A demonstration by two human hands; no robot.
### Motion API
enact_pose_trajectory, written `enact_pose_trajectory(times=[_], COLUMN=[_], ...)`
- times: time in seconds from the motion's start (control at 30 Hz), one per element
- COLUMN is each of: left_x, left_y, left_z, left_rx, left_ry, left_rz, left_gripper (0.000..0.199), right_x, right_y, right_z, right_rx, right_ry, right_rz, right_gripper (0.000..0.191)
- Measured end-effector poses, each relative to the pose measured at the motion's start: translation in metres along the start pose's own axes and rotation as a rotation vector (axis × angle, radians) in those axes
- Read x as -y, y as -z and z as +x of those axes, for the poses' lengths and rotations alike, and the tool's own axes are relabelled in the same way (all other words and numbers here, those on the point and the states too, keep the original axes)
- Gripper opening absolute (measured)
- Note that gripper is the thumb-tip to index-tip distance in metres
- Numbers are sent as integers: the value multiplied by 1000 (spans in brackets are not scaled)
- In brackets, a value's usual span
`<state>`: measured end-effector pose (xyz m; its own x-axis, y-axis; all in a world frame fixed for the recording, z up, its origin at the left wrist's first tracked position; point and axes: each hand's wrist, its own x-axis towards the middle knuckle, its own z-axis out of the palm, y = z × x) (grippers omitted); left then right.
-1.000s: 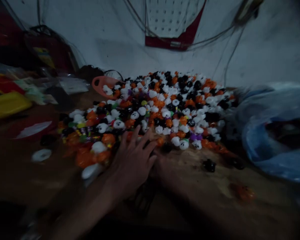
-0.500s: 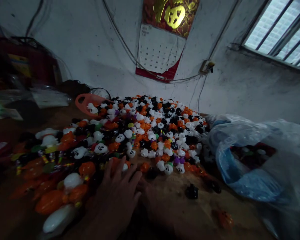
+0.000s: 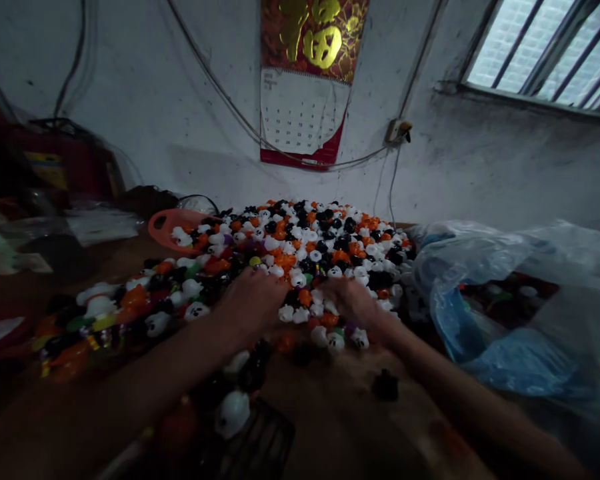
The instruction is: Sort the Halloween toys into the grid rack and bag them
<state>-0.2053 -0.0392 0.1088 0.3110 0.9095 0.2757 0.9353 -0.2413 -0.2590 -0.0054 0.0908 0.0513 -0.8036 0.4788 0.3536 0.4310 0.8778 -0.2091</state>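
A big heap of small glossy Halloween figures (image 3: 300,230), in white, orange and black with some purple and green, covers the table. Both arms stretch forward to it. My left hand (image 3: 257,300) is at the heap's middle, its blurred fingers partly lost among the figures. To its right, my right hand (image 3: 353,301) dips its fingertips into white and orange pieces; whether it holds one is hidden. Between the hands lie several white and orange figures (image 3: 304,297). Below my left forearm, a white figure with dark face marks (image 3: 233,413) lies beside a dark slotted piece (image 3: 270,437).
On the right sits a clear and blue plastic bag (image 3: 510,360), open, with figures inside. An orange basket with a handle hole (image 3: 167,227) lies at the back left. One black figure (image 3: 385,385) rests alone on the brown tabletop (image 3: 340,413). A calendar (image 3: 300,113) hangs behind.
Both hands have moved forward from the near edge into the heap, and now stand apart. The orange and white figures at the near left are now mostly hidden behind my left arm.
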Motion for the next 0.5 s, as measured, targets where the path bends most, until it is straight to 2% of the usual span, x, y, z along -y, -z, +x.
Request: enact_pose_trajectory(times=[0.07, 0.1, 0.17, 0.23, 0.33, 0.4, 0.5], left_x=[6, 8, 9, 11, 15, 16, 11], left_y=[-12, -21, -42, -64, -89, -101, -111], left_z=[39, 57, 88, 111, 131, 140, 149], left_rx=[13, 26, 61, 109, 186, 228, 270], left_ry=[-141, -200, -285, -327, -333, -326, -331], left_rz=[9, 15, 22, 19, 1, -13, -34], left_gripper=[23, 23, 24, 22, 19, 21, 27], right_x=[-42, -59, -83, -96, -105, -110, -117], right_y=[21, 25, 20, 4, -19, -25, -21], right_z=[22, 32, 49, 59, 65, 65, 61], right_rx=[-23, 0, 80, 166, 232, 245, 262], right_ry=[-16, 3, 67, 131, 183, 200, 224], right_rz=[-100, -132, -170, -180, -170, -157, -154], right_gripper=[35, 35, 34, 31, 25, 23, 16])
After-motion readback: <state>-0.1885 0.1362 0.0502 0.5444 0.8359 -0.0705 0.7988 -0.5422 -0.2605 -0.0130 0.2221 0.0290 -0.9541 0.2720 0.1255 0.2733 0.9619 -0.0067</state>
